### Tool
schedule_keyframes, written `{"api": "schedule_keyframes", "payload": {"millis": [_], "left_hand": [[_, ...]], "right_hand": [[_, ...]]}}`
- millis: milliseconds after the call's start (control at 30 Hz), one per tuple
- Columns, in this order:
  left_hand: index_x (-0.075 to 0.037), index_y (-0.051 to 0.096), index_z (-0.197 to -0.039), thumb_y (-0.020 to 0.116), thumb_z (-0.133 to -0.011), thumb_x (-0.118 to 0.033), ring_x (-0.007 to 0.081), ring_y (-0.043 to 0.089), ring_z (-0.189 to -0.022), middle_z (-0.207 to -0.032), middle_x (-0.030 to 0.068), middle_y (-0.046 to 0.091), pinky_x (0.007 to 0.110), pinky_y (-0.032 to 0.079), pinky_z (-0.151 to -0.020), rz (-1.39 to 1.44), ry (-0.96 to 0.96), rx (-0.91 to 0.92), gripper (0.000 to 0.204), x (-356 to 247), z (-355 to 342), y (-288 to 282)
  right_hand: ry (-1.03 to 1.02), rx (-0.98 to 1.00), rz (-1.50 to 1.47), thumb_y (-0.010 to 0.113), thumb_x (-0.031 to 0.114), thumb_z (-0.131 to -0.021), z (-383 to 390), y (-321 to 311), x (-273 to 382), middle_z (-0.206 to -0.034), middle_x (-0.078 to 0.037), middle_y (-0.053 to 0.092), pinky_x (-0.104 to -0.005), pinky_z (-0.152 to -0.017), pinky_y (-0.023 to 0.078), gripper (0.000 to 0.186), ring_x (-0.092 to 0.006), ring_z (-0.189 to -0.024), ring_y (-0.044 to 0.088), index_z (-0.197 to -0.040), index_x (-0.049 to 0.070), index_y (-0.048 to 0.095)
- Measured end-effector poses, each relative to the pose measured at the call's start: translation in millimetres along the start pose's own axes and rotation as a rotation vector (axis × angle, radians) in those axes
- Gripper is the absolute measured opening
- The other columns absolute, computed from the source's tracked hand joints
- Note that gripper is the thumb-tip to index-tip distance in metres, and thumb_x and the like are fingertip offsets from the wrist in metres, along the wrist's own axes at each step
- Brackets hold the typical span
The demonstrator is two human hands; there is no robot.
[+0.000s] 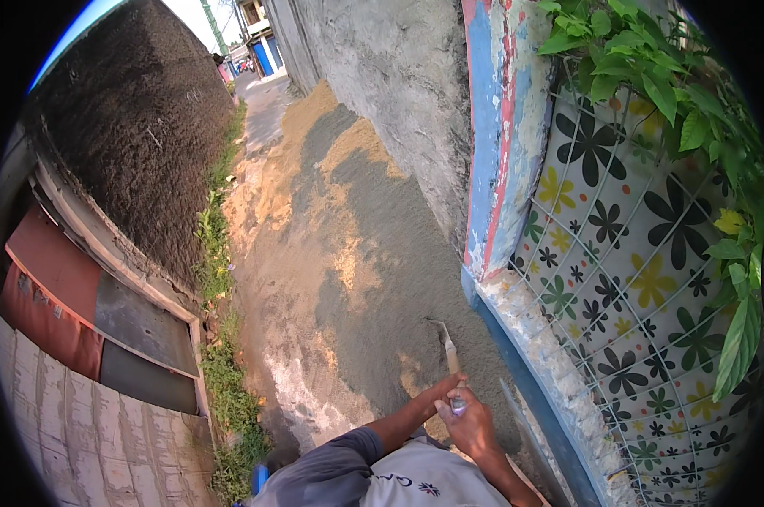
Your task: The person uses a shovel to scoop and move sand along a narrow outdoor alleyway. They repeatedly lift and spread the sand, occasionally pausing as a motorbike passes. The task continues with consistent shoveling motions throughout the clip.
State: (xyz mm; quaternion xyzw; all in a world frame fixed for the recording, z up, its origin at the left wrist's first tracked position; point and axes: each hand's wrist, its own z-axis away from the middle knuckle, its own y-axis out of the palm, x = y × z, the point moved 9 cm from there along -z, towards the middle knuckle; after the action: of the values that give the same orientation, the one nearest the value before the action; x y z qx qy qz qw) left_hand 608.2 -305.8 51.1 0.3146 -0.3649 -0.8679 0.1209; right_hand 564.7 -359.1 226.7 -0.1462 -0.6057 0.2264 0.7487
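With both fists I hold a hoe (451, 356) by its pale handle. My left hand (452, 386) grips farther forward, and my right hand (472, 425) is closed just behind it, nearer my body. The hoe's curved metal head rests in a grey sand-and-cement mix (382, 296), which hides most of the blade. This mix spreads over the ground ahead of me, with streaks of yellowish sand (313, 106) showing toward the far end and in patches through the middle.
A low blue-edged ledge (517, 355) and a flower-patterned panel behind wire mesh (619, 279) stand close on my right, under leafy vines (652, 76). Beyond is a grey wall (390, 76). Weeds (230, 397) and a dark rough wall (137, 135) line the left side.
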Motion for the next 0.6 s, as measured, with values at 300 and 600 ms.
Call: {"api": "schedule_keyframes", "payload": {"millis": [300,600], "left_hand": [[-0.001,0.046,-0.101,0.056,-0.087,-0.019,0.0233,0.055,-0.058,-0.073,0.0087,0.054,0.042,0.049,-0.052,0.013,-0.174,-0.308,0.026,27,-35,-58],[0.000,0.049,-0.102,0.058,-0.087,-0.021,0.0218,0.058,-0.058,-0.073,0.0101,0.059,0.038,0.049,-0.050,0.019,-0.059,-0.390,0.027,29,-47,-73]], "right_hand": [[-0.109,0.019,-0.167,0.071,0.018,-0.084,1,17,1,-0.079,-0.012,0.065,-0.0321,-0.062,0.050,0.030,-0.0186,-0.069,0.063,-0.106,0.002,0.059],[-0.060,0.043,-0.153,0.070,0.014,-0.084,0,20,-9,-0.089,-0.018,0.068,-0.0362,-0.071,0.053,0.030,-0.0255,-0.080,0.069,-0.110,0.004,0.058]]}}
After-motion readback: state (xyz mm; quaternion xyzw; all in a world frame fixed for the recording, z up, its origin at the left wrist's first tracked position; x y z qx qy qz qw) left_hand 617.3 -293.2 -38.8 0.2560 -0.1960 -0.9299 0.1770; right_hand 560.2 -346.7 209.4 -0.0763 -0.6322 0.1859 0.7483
